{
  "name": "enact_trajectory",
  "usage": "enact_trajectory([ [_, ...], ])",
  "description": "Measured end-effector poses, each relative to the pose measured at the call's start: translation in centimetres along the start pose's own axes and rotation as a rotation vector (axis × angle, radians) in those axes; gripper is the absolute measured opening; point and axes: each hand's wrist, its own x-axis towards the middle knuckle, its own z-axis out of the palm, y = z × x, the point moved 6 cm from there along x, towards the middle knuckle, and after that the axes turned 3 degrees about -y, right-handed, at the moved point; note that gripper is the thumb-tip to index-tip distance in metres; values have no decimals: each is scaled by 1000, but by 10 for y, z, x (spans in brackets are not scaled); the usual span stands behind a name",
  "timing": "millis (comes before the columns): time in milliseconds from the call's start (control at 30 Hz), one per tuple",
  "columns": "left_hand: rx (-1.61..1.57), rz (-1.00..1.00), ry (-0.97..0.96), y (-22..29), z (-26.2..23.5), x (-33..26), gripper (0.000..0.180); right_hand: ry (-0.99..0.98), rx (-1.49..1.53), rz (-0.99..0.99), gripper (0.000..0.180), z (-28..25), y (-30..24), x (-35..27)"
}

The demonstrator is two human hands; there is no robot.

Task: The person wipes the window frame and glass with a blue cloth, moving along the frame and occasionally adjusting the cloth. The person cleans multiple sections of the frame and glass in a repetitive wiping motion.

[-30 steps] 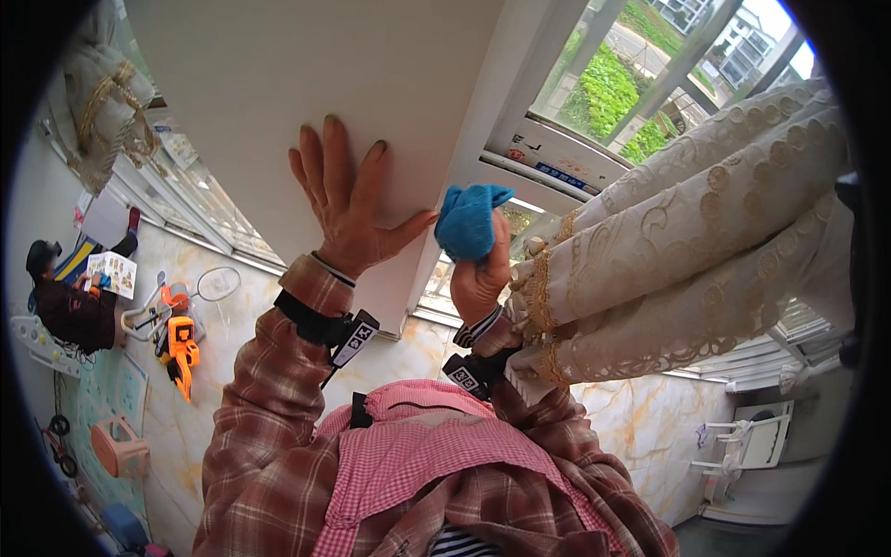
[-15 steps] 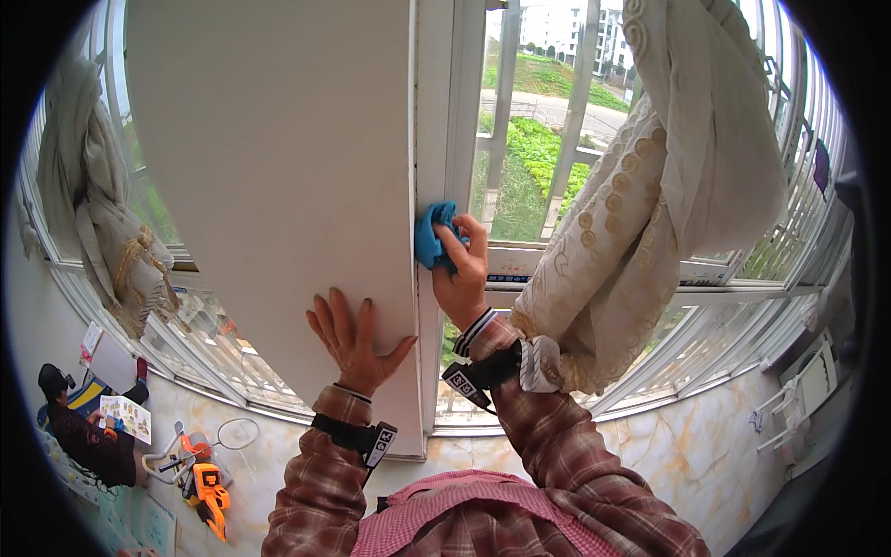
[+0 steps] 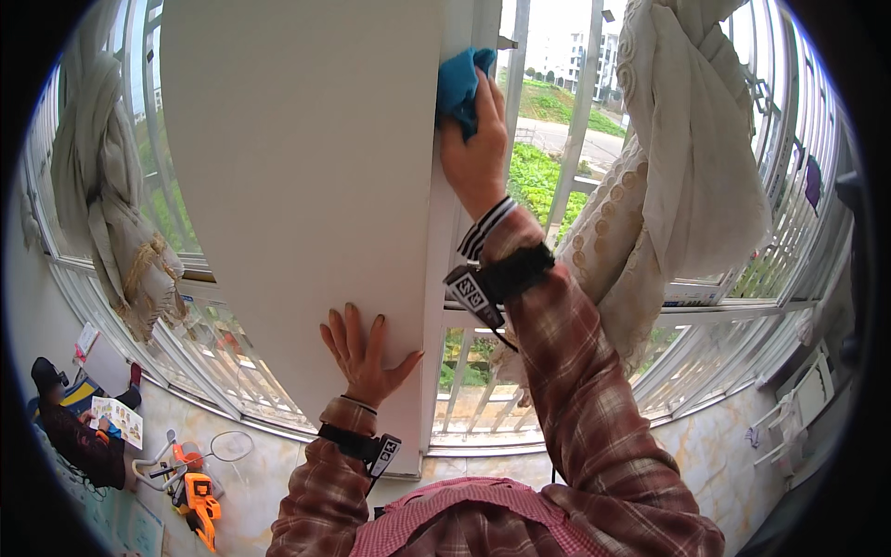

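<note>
A blue cloth [image 3: 458,91] is bunched under my right hand [image 3: 479,153], which presses it to the side edge of a white pillar [image 3: 297,186], high up beside the window frame [image 3: 489,28]. My right arm is stretched far up. Lower on the pillar's broad face, my left hand [image 3: 369,357] lies flat with its fingers spread and holds nothing. Both wrists carry black straps with small tagged devices.
A knotted cream curtain [image 3: 687,176] hangs close right of my right arm, another curtain [image 3: 125,204] at far left. At lower left a person [image 3: 79,432] sits with a picture book [image 3: 118,420], near an orange toy [image 3: 201,506] and a racket [image 3: 231,446]. A white chair [image 3: 796,408] stands right.
My right hand has slid the blue cloth upward along the pillar's edge, and the arm is straighter. My left hand still rests flat on the pillar.
</note>
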Motion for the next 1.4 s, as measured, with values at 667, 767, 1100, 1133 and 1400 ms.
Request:
enact_trajectory([
  [667,12,-34,2,-5,-4,1,88,-235,225,280,65,-34,8,-187],
  [767,8,-44,-56,3,-17,11,86,-160,258,140,62,-33,-11,-152],
  [1100,58,-45,-44,36,-14,47,83,-230,652,101,71,-9,-23,-104],
  [1133,83,-32,-15,35,-11,49,82,-253,649,118,71,-7,-19,-111],
  [1400,118,-13,73,27,-9,41,71,-379,674,632,78,-29,-23,-264],
])
